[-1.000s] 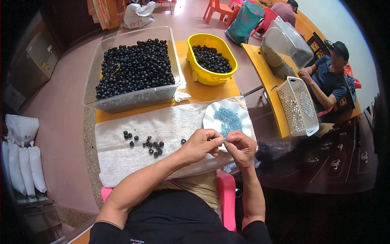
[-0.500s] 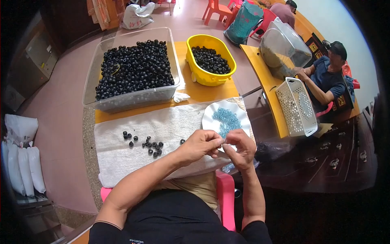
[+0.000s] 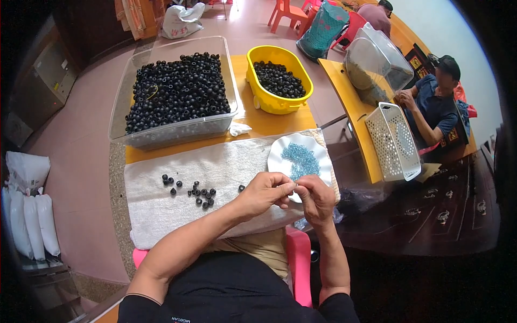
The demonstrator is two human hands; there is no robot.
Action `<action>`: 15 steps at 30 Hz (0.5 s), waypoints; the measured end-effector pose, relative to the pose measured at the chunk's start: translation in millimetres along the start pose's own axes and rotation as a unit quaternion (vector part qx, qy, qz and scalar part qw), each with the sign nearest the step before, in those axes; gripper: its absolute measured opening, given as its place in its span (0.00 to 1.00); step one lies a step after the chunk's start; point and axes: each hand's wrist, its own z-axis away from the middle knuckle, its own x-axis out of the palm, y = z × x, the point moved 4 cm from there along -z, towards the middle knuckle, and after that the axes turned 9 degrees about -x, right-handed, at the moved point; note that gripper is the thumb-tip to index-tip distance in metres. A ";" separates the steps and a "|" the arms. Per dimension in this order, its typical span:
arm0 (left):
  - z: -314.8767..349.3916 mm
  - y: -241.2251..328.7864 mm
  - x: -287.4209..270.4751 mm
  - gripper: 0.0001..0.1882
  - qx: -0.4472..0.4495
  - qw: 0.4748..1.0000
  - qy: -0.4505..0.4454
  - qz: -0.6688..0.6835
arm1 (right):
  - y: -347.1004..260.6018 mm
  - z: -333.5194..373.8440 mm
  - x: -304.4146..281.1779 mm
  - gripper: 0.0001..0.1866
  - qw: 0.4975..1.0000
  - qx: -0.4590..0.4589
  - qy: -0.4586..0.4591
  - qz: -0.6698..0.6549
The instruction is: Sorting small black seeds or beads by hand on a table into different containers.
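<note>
Above the towel (image 3: 161, 210), at the near rim of the wavy white plate (image 3: 275, 161), L hand (image 3: 265, 192) and R hand (image 3: 319, 200) pinch narrow, tips together, by the blue bits (image 3: 301, 157), on a pale speck (image 3: 295, 185) (too sm. to ID), prob. light, stiff, slippery, best held at its edges w/ fingertips.

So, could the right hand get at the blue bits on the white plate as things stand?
Probably yes: the right hand is at the near edge of the white plate, and the blue bits lie mostly uncovered just beyond it. Its grip, though, meets the left hand, so may need freeing first.
</note>
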 end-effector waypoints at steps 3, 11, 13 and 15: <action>0.7 0.1 0.4 0.14 -0.004 1.000 -0.003 -0.001 | 2.3 2.9 -1.5 0.06 1.000 -0.021 0.018 0.004; 1.6 1.2 1.2 0.14 -0.012 1.000 -0.012 0.015 | 6.3 6.6 -1.0 0.06 0.998 -0.034 0.010 -0.054; 2.3 2.2 1.8 0.13 -0.013 1.000 -0.011 0.018 | 8.5 8.3 -0.9 0.07 0.995 -0.012 0.019 -0.098; 2.3 2.2 1.4 0.13 -0.013 1.000 -0.009 0.020 | 11.8 11.7 -1.7 0.07 0.995 -0.010 0.017 -0.099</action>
